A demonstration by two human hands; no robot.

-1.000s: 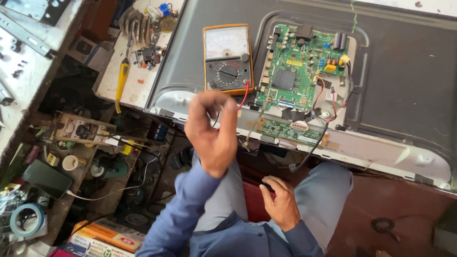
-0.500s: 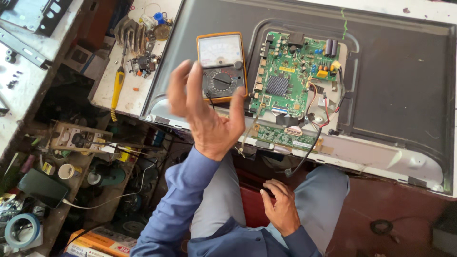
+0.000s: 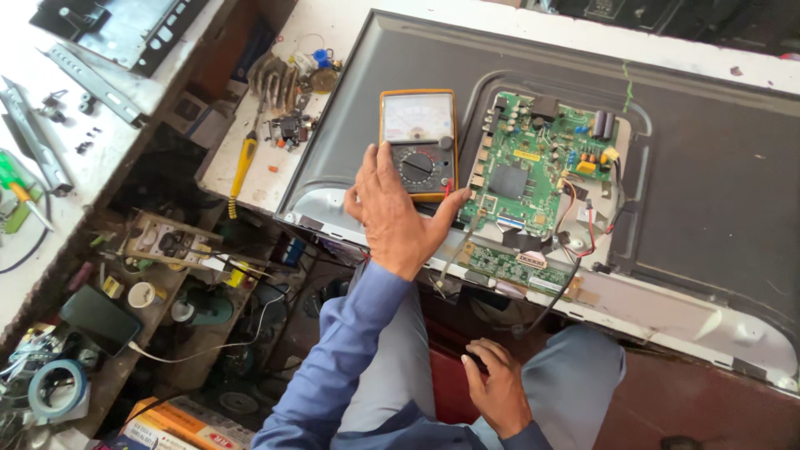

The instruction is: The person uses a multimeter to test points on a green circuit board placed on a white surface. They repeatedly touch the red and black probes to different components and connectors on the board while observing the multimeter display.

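My left hand [image 3: 398, 212] is stretched forward in a blue sleeve, fingers spread, holding nothing. Its fingertips lie at the lower edge of a yellow-cased analogue multimeter [image 3: 417, 137], and the thumb points toward the green circuit board [image 3: 533, 179]. Both meter and board sit on the grey back panel of a flat screen [image 3: 708, 167] that lies face down. Red and black wires [image 3: 583, 225] run along the board's right edge. My right hand [image 3: 498, 390] rests low between my grey-trousered legs on a red seat, fingers loosely bent and empty.
A yellow-handled screwdriver [image 3: 242, 162] and small parts lie on the white bench left of the screen. Below left are a cluttered shelf with an open device [image 3: 167, 243], a dark phone [image 3: 96, 317], a blue tape roll [image 3: 54, 390] and cables. Metal brackets [image 3: 83, 79] lie at upper left.
My left hand has gone from raised in the air with bent fingers to reaching forward onto the multimeter's lower edge. My right hand has stayed on the seat.
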